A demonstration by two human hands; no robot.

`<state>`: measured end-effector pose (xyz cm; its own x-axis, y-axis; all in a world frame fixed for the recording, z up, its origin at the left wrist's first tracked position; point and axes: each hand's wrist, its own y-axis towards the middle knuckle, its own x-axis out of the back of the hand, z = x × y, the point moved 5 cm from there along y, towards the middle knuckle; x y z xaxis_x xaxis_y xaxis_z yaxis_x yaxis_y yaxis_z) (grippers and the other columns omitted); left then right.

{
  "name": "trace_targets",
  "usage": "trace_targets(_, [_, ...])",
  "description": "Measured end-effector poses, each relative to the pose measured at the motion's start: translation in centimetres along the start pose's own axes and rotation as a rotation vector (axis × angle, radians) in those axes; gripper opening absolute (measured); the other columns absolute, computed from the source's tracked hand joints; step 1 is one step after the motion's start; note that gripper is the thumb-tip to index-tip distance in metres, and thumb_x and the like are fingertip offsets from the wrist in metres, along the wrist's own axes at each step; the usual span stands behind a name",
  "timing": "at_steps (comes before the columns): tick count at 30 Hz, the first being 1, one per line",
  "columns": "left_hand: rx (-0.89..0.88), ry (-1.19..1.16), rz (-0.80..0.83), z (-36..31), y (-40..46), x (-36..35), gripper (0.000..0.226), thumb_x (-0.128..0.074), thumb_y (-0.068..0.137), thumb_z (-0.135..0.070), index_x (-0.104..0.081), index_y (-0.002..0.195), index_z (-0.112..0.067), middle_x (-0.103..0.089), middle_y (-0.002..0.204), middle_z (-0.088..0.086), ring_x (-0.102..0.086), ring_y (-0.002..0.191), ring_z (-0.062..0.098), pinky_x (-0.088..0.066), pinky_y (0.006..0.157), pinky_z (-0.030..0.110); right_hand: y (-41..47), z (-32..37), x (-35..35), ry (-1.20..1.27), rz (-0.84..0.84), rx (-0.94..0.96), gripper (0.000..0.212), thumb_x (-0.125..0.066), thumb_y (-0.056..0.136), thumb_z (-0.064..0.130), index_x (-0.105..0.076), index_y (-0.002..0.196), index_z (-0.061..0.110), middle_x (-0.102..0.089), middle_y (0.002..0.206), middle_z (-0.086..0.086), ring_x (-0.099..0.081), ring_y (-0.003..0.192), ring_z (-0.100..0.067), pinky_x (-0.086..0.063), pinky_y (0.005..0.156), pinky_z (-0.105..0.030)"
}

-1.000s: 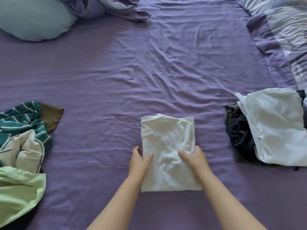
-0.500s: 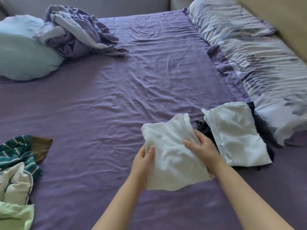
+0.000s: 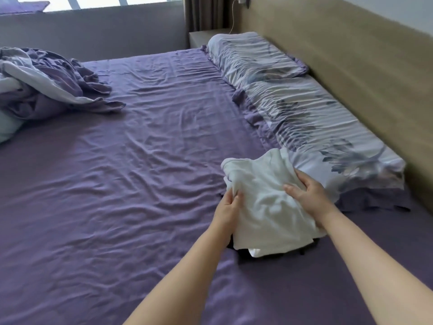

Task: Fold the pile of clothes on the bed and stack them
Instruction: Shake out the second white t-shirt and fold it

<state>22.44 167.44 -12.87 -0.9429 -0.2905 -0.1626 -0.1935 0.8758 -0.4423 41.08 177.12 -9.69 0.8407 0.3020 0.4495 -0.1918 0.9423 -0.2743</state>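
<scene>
Holding the folded shirt (image 3: 264, 202) over the stack (image 3: 257, 252), left hand (image 3: 228, 207) and right hand (image 3: 307, 195) each grip an edge, keeping its folds intact.

Soft matt cloth over nearly everything, with a wood-look panel at 2 o'clock.

The bed sheet (image 3: 140, 184) is smooth purple fabric, faintly sheeny and creased. The folded white shirt (image 3: 269, 202) looks like soft matt cotton knit. The pillows (image 3: 304, 113) wear thin printed cloth, finely rippled. The crumpled blanket (image 3: 46, 85) at 10 o'clock is limp fabric. The headboard (image 3: 363, 78) shows matt, smooth wood grain.
</scene>
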Motion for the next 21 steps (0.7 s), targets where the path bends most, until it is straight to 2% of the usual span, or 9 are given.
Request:
trace_targets(3, [0.018, 0.106, -0.039, 2.1, 1.2, -1.7, 0.068, -0.063, 0.089, -0.024, -0.028, 0.147, -0.032, -0.05, 0.139, -0.002, -0.052, 0.123, 0.02, -0.042, 0.106, 0.043, 1.6, -3.3, 0.4, -0.131, 0.003, -0.036, 0.067, -0.063, 0.089, 0.026, -0.032, 0.147, 0.021, -0.038, 0.149, -0.001, -0.036, 0.136, -0.021, -0.028, 0.114, -0.036])
trace_targets(5, [0.048, 0.187, -0.003, 3.9, 1.8, -2.3, 0.097, -0.071, 0.072, -0.016, -0.015, 0.151, -0.032, -0.044, 0.14, -0.001, -0.05, 0.125, 0.023, -0.042, 0.105, 0.045, 2.0, -5.6, -0.2, -0.17, 0.038, -0.07, 0.076, -0.064, 0.088, 0.021, -0.021, 0.151, 0.019, -0.027, 0.154, 0.0, -0.026, 0.141, -0.018, -0.02, 0.111, -0.026])
trace_targets(6, [0.06, 0.245, 0.012, 4.7, 2.0, -2.4, 0.1, -0.069, 0.07, -0.011, -0.013, 0.151, -0.031, -0.043, 0.14, 0.001, -0.049, 0.125, 0.023, -0.042, 0.105, 0.043, 2.0, -6.7, -0.6, -0.198, 0.063, -0.066, 0.078, -0.063, 0.088, 0.017, -0.019, 0.151, 0.019, -0.025, 0.155, 0.0, -0.025, 0.141, -0.017, -0.021, 0.11, -0.025])
trace_targets(8, [0.071, 0.415, 0.003, 6.0, 2.3, -2.3, 0.092, -0.062, 0.076, -0.003, -0.017, 0.15, -0.034, -0.043, 0.135, 0.004, -0.049, 0.122, 0.021, -0.044, 0.102, 0.036, 1.8, -8.6, -1.0, -0.281, 0.091, -0.051, 0.075, -0.06, 0.088, 0.012, -0.019, 0.151, 0.024, -0.03, 0.152, 0.0, -0.031, 0.138, -0.016, -0.025, 0.105, -0.022])
trace_targets(11, [0.166, 0.69, -0.077, 7.0, 2.7, -1.3, 0.08, -0.061, 0.082, -0.021, -0.02, 0.145, -0.05, -0.042, 0.122, 0.001, -0.055, 0.099, 0.016, -0.048, 0.081, 0.03, 1.9, -10.3, -1.1, -0.374, 0.08, -0.09, 0.071, -0.059, 0.091, 0.019, -0.021, 0.15, 0.029, -0.04, 0.144, -0.003, -0.045, 0.125, -0.019, -0.036, 0.099, -0.028])
trace_targets(15, [0.305, 0.988, -0.131, 7.1, 2.5, -0.6, 0.068, -0.055, 0.086, -0.041, -0.017, 0.141, -0.056, -0.039, 0.12, 0.002, -0.049, 0.085, 0.018, -0.04, 0.068, 0.032, 2.0, -10.1, -2.0, -0.892, 0.056, -0.185, 0.069, -0.048, 0.096, 0.039, -0.007, 0.151, 0.031, -0.035, 0.141, -0.007, -0.036, 0.127, -0.026, -0.038, 0.099, -0.039])
trace_targets(17, [0.303, 0.985, -0.125, 7.2, 1.9, -0.7, 0.065, -0.054, 0.088, -0.045, -0.019, 0.142, -0.049, -0.039, 0.126, 0.004, -0.051, 0.088, 0.02, -0.041, 0.069, 0.032, 1.2, -8.8, -3.1, -1.134, 0.03, -0.128, 0.069, -0.043, 0.097, 0.039, -0.002, 0.151, 0.029, -0.017, 0.153, -0.011, -0.02, 0.139, -0.029, -0.029, 0.106, -0.043])
trace_targets(19, [0.303, 0.962, -0.105, 7.6, 0.9, -0.4, 0.067, -0.051, 0.09, -0.045, -0.017, 0.148, -0.037, -0.036, 0.138, 0.005, -0.052, 0.109, 0.022, -0.044, 0.077, 0.034, -0.3, -7.6, -4.8, -1.223, 0.064, -0.011, 0.067, -0.039, 0.098, 0.037, 0.001, 0.151, 0.026, 0.0, 0.158, -0.009, -0.002, 0.145, -0.029, -0.016, 0.113, -0.047])
trace_targets(21, [0.27, 0.963, -0.129, 7.2, -0.5, 0.4, 0.065, -0.05, 0.092, -0.041, -0.021, 0.149, -0.03, -0.039, 0.143, 0.003, -0.047, 0.125, 0.022, -0.045, 0.088, 0.036, -2.0, -6.3, -6.4, -1.179, 0.095, 0.074, 0.062, -0.036, 0.099, 0.04, -0.005, 0.151, 0.027, -0.005, 0.159, -0.005, -0.004, 0.146, -0.024, -0.009, 0.116, -0.045])
